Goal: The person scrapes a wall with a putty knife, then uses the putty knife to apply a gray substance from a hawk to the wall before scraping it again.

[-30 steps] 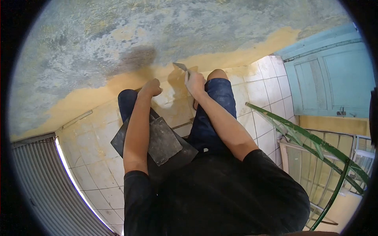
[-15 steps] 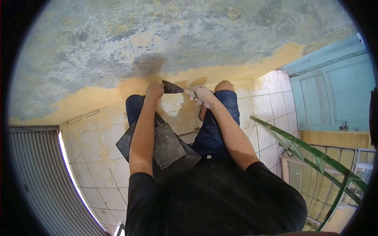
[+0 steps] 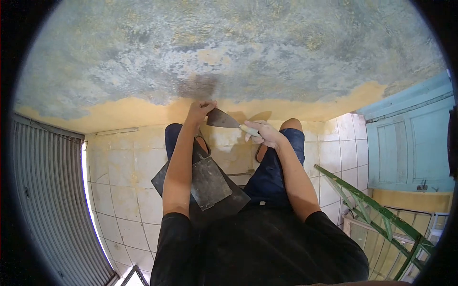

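A putty knife (image 3: pixel 223 119) with a dark, wide blade and a pale handle is held level in front of the wall, above my knees. My right hand (image 3: pixel 268 134) is wrapped round its handle, with whitish smears on the fingers. At the blade's broad end, the fingers of my left hand (image 3: pixel 200 112) are closed at the edge, thumb side partly hidden. Below my left forearm, a worn dark flat plate (image 3: pixel 210 183) lies over a larger black sheet (image 3: pixel 238 198) by my lap.
A patchy grey wall (image 3: pixel 238 62) with a yellow lower band rises ahead. Pale floor tiles (image 3: pixel 126 200) lie below. A grey corrugated shutter (image 3: pixel 52 205) stands left. On the right are a blue door (image 3: pixel 412 148) and a slanting green metal frame (image 3: pixel 372 205).
Both hands and the putty knife sit slightly lower and further right in view, as does the whole scene. My left fingers now reach over the blade's end more visibly.
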